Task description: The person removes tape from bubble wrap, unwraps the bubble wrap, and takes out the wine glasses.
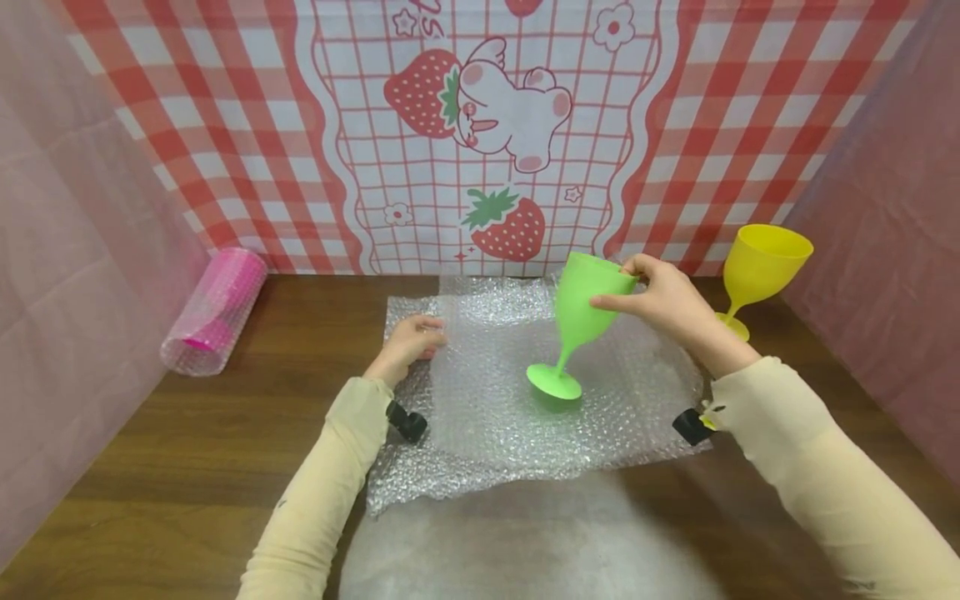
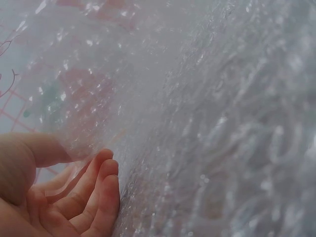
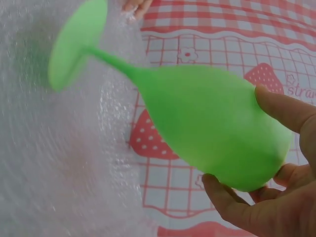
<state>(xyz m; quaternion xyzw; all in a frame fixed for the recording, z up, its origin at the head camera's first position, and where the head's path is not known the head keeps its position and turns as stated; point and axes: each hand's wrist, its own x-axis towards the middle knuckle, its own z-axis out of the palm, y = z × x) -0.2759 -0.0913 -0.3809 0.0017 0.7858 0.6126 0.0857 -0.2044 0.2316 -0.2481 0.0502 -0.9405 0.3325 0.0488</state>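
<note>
My right hand (image 1: pixel 667 300) grips a light green plastic goblet (image 1: pixel 592 292) by the upper bowl, thumb on one side and fingers round the rim. The goblet leans, with its round foot (image 3: pixel 79 44) low over a clear bubble wrap sheet (image 1: pixel 495 425). At the sheet's left side, my left hand (image 1: pixel 411 343) pinches an edge of the wrap between thumb and bent fingers. In the left wrist view, the wrap (image 2: pixel 217 128) rises right beside those fingertips.
A yellow goblet (image 1: pixel 765 262) stands at the back right, behind my right forearm. At the back left lies a pink goblet rolled in bubble wrap (image 1: pixel 217 308). A strawberry-patterned cloth (image 1: pixel 247 150) hangs behind the wooden table (image 1: pixel 165 475), with pink curtains on both sides.
</note>
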